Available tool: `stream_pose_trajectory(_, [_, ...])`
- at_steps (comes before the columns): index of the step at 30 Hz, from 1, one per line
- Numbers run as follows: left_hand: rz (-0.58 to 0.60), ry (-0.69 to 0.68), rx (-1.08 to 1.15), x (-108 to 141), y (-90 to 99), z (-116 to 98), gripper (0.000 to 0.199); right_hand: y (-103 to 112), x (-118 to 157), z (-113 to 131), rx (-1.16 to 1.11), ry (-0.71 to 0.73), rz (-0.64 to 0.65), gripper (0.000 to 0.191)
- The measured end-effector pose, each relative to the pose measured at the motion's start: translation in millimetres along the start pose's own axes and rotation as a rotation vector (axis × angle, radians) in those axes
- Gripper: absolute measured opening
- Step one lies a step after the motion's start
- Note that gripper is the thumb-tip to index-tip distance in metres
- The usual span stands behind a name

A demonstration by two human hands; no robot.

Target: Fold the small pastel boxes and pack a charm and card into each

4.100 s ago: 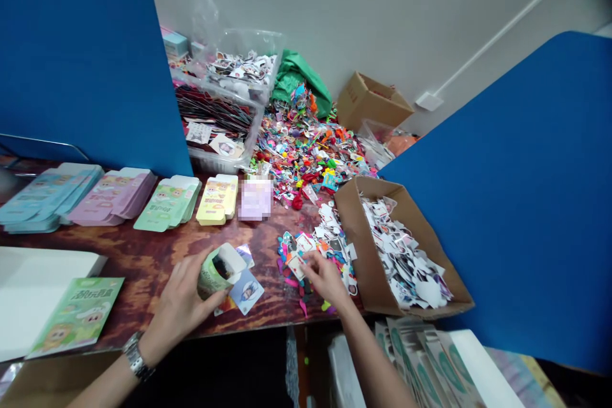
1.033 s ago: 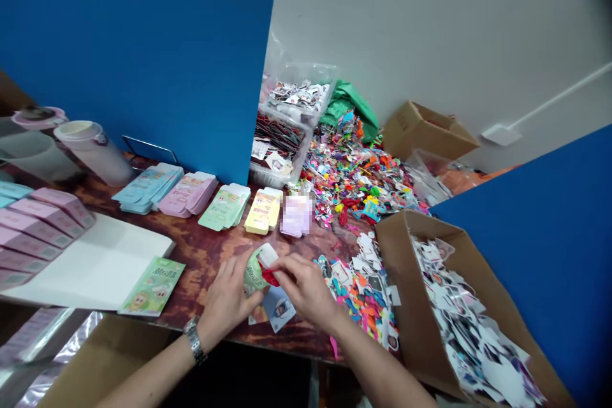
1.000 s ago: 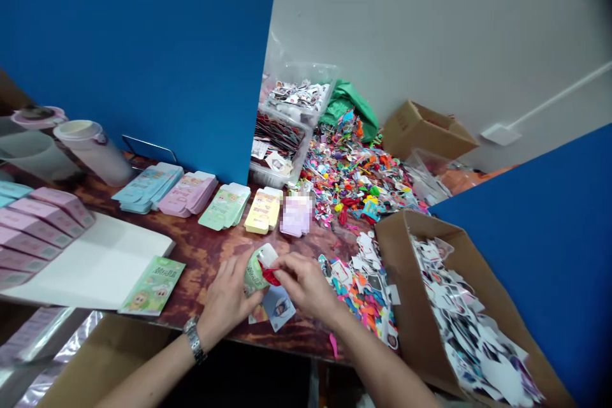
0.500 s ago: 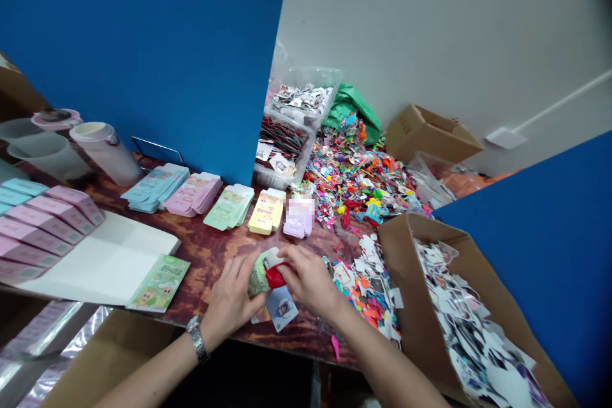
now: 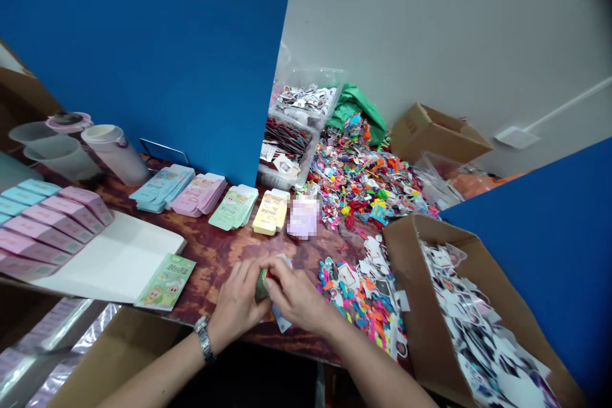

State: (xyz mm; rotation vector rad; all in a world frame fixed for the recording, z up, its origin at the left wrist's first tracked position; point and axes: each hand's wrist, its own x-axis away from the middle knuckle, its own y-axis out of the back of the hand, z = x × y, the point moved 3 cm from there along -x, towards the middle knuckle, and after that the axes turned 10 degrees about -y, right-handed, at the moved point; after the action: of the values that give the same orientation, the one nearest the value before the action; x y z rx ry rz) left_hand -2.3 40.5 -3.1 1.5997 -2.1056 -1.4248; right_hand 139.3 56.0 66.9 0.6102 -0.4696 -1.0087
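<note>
My left hand (image 5: 239, 298), with a metal watch on the wrist, is closed around a small green carton (image 5: 261, 287) above the table's front part. Fingers of my right hand (image 5: 297, 296) pinch a small red item (image 5: 269, 274) at the carton's opening. Most of that item is hidden by the fingers, so its kind does not show. A pale printed card (image 5: 281, 319) lies on the table under my hands. Left of them, a green flat printed carton (image 5: 166, 282) rests partly on a white board (image 5: 119, 255).
Stacks of flat cartons in blue (image 5: 161, 188), pink (image 5: 198, 194), green (image 5: 234, 206) and yellow (image 5: 271, 211) line the back. Colourful small toys (image 5: 363, 172) pile up behind. Loose balloons and stickers (image 5: 366, 299) lie beside a cardboard box (image 5: 411, 306) at right. Pink boxes (image 5: 57, 233) stand left.
My right hand has moved in against the left, and the red item now shows less at the carton's mouth. The view has shifted slightly.
</note>
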Motion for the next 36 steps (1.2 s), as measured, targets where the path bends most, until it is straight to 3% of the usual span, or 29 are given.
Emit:
stream_pose_trajectory(3, [0.004, 0.027, 0.013, 3, -1.5, 1, 0.045, -4, 5, 0, 0.030, 0.085, -0.028, 0.049])
stream_pose_trajectory(7, [-0.018, 0.021, 0.033, 1, 2.6, 3, 0.066, 6, 16, -10, 0.156, 0.150, -0.306, 0.048])
stream_pose_trajectory(10, [-0.022, 0.036, 0.054, -1, 5.6, 4, 0.071, 11, 24, -18, 0.246, 0.177, -0.409, 0.043])
stream_pose_trajectory(14, [-0.023, 0.018, 0.105, 0, 5.5, 3, 0.076, 1, 26, -23, 0.299, 0.142, -0.351, 0.031])
stream_pose_trajectory(17, [0.002, -0.055, 0.114, 2, 3.3, 0, 0.075, -8, 24, -23, 0.221, 0.085, -0.216, 0.016])
stream_pose_trajectory(20, [0.023, -0.070, 0.109, 3, 3.2, 0, 0.067, -5, 24, -23, 0.105, 0.068, -0.135, 0.016])
stream_pose_trajectory(24, [0.005, 0.000, 0.211, -1, 7.4, 3, 0.056, 7, 24, -25, -0.059, 0.035, -0.238, 0.028])
stream_pose_trajectory(28, [0.005, -0.005, 0.269, -6, 9.7, 2, 0.054, 2, 21, -23, -0.047, 0.006, -0.396, 0.029])
stream_pose_trajectory(31, [-0.002, -0.007, 0.235, -4, 9.9, 2, 0.066, -6, 19, -19, -0.076, -0.035, -0.477, 0.041])
stream_pose_trajectory(36, [0.010, 0.050, 0.166, 0, 10.2, 5, 0.085, -8, 17, -8, -0.139, 0.074, -0.434, 0.038])
